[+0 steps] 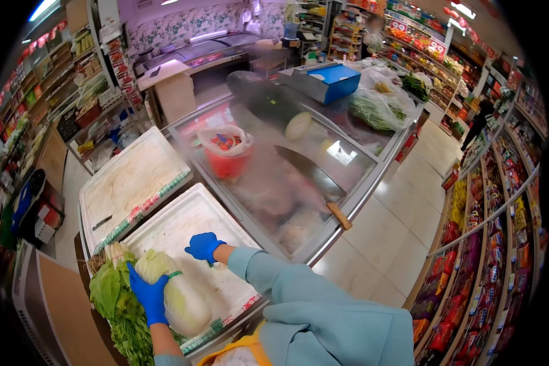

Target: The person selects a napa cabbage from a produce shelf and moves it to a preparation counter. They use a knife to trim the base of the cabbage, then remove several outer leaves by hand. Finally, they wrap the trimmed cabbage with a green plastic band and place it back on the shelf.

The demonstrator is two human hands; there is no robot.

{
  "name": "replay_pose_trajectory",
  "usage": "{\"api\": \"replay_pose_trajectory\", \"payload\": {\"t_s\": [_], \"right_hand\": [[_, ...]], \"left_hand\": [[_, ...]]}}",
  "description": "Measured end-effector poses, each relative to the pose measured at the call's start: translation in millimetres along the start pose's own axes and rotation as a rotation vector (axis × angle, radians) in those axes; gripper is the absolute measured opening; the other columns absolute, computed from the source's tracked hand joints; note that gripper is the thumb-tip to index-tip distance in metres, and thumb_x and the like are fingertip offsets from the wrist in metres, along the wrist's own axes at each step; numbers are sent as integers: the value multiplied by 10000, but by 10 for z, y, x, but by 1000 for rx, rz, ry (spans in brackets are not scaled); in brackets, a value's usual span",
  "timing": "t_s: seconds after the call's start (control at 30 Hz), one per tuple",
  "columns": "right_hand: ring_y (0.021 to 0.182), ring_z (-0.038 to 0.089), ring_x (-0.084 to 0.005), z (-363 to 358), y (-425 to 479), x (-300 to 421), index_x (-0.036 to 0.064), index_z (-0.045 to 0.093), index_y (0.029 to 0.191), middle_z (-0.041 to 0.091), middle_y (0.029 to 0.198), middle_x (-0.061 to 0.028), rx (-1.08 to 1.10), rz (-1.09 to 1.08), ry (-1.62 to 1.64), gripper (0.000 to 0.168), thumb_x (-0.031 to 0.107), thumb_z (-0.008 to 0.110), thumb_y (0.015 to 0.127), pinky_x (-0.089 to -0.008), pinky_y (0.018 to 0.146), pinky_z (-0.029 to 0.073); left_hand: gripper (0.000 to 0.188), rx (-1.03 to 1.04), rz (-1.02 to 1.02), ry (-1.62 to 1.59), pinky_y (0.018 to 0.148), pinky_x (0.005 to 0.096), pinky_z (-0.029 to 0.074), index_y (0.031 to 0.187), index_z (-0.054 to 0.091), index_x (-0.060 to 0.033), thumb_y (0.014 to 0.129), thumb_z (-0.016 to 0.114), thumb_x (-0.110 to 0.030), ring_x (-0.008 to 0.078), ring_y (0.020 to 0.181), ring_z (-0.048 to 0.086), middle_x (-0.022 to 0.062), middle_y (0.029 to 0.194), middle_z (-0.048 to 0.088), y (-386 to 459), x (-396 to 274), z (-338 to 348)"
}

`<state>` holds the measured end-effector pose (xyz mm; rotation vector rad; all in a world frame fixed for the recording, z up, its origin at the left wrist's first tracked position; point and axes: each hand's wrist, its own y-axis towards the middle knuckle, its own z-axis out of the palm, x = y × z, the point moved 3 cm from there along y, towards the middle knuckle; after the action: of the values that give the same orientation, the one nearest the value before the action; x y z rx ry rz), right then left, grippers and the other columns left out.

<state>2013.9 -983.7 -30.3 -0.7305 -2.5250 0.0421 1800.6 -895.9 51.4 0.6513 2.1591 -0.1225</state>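
A napa cabbage (187,302) with a green band round it lies on a white foam box lid (201,206). My left hand (148,290), in a blue glove, rests against the cabbage's left side, thumb and fingers spread. Above and right of the cabbage is my right hand (204,247), gloved in blue, over the lid; its fingers look curled, and a small dark green bit shows beneath it, so whether it holds something is unclear. Leafy greens (114,293) with white stems lie left of my left hand.
Another foam lid (132,178) bears a small knife (102,222). Upon the glass-topped freezer (256,228) are a large cleaver (313,176), a red bucket (226,158), a cut winter melon (274,103) and bagged green vegetables (379,110). Snack shelves (476,256) line the right; people stand farther back.
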Motion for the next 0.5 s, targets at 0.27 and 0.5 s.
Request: {"api": "replay_pose_trajectory", "payload": {"t_s": [0.27, 0.5], "right_hand": [[621, 595, -257, 85, 96, -608, 112, 665, 648, 622, 673, -114, -461, -141, -450, 74, 128, 596, 670, -380, 527, 369], [691, 610, -266, -187, -115, -647, 119, 682, 676, 634, 731, -111, -338, -23, -414, 81, 155, 609, 680, -393, 577, 393]], "left_hand": [[1085, -6, 36, 92, 1040, 466, 284, 1455, 175, -139, 570, 799, -202, 383, 1273, 307, 209, 1404, 298, 43, -30, 48], [1081, -23, 64, 116, 1036, 462, 288, 1449, 189, -123, 570, 808, -235, 386, 1262, 314, 213, 1384, 332, 35, 13, 28]]}}
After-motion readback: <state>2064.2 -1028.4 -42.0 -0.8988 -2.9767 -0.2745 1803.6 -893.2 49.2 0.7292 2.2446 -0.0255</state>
